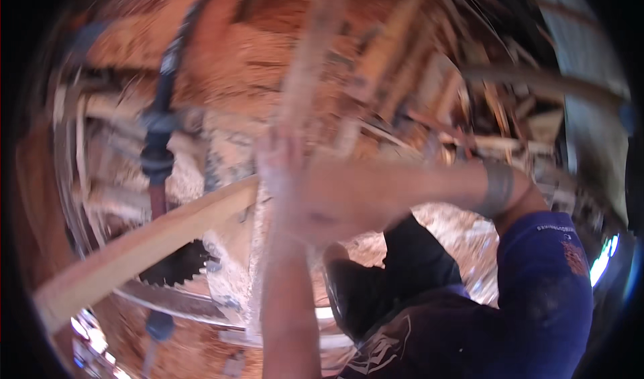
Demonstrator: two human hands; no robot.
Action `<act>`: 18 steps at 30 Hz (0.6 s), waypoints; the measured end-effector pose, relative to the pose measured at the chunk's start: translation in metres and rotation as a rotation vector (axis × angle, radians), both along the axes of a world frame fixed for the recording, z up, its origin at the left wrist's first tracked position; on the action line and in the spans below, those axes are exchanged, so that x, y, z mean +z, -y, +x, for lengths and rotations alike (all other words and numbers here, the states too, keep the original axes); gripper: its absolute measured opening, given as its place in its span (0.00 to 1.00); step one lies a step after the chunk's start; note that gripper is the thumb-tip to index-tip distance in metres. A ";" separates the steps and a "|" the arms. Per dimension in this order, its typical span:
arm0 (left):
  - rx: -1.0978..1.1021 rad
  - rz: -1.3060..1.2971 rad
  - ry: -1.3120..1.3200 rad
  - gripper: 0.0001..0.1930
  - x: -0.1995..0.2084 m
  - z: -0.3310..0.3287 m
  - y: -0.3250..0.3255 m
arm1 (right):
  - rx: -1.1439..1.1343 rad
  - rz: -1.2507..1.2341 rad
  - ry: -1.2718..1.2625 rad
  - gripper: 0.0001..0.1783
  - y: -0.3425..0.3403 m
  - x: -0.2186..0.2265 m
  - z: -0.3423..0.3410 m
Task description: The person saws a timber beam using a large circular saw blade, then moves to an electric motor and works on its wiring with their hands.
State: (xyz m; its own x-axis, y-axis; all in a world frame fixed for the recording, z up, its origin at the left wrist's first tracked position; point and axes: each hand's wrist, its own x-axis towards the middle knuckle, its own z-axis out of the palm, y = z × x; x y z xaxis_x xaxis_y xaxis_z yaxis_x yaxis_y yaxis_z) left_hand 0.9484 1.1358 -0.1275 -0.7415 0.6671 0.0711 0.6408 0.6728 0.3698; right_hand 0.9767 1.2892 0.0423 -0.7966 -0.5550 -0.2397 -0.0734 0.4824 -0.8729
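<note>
My left hand (280, 161) is over the saw bench, its forearm coming up from the lower edge. Blurred fingers close round the near end of a long wooden board (312, 50) that stretches away from me. My right arm crosses in from the right, and my right hand (329, 201) lies over the left wrist area; motion smears its fingers, so its grip is unclear. A second, squared wooden beam (147, 251) slants from the lower left to beside my hands. Below that beam shows a toothed circular saw blade (178, 265), partly covered by it.
A dark shaft (161, 124) with couplings stands left of the hands. Sawdust (248, 50) covers the ground beyond. Stacked wood offcuts (429, 90) lie at the far right, near a pale sheet wall (594, 137). The bench top (228, 272) is dusty.
</note>
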 end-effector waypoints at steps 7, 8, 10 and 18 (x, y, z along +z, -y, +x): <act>0.065 0.091 -0.022 0.20 -0.032 0.040 -0.027 | -0.756 0.361 1.017 0.20 0.006 -0.251 0.526; 0.052 0.096 -0.066 0.20 -0.032 0.032 -0.017 | -0.987 0.446 0.930 0.21 -0.009 -0.258 0.515; 0.026 0.124 -0.013 0.20 -0.033 0.050 -0.032 | -1.260 0.604 0.796 0.32 -0.006 -0.361 0.601; 0.120 0.061 -0.047 0.26 -0.035 0.055 -0.030 | -1.526 0.064 1.085 0.34 -0.054 -0.413 0.490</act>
